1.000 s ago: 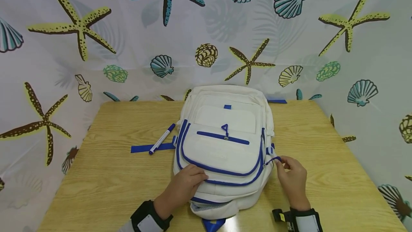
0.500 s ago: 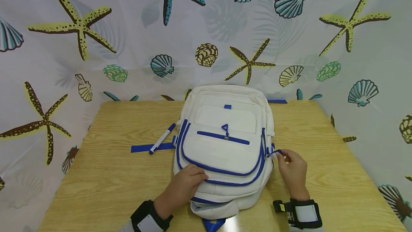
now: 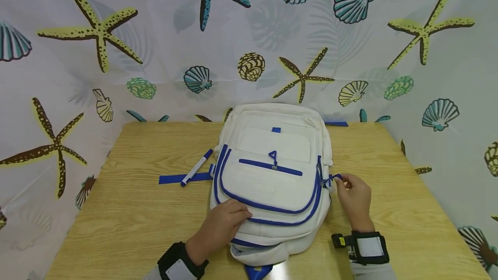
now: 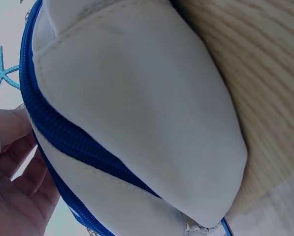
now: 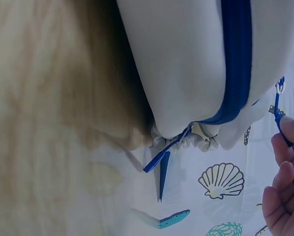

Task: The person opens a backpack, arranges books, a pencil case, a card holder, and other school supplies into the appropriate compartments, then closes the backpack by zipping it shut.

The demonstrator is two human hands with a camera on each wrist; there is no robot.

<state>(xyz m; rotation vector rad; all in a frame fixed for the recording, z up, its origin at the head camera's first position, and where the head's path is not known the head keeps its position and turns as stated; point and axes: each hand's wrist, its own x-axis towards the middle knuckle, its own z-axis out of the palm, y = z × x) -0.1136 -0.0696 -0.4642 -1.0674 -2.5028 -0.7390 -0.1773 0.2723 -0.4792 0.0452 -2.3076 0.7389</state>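
A white backpack [image 3: 268,193] with blue zips lies front up on the wooden table. My left hand [image 3: 223,224] grips its lower front edge beside the curved zip. In the left wrist view, thumb and fingers of the left hand [image 4: 18,177] lie along the blue-trimmed edge. On the bag's right side, my right hand [image 3: 355,195] pinches a blue zipper pull [image 3: 332,177] between thumb and forefinger. The right wrist view shows that pull [image 5: 283,129] in the right hand [image 5: 287,182], its cord stretched away from the bag.
To the left, a white marker with a blue cap [image 3: 196,167] lies across a blue strap [image 3: 171,179]. Another blue strap end [image 3: 336,123] shows behind the bag. A blue piece [image 3: 258,271] sticks out under its near end. A patterned cloth [image 3: 218,46] hangs behind the table [image 3: 155,219].
My right hand has moved away from me along the bag's right side, carrying the zipper pull up the zip. The left hand has stayed in place.
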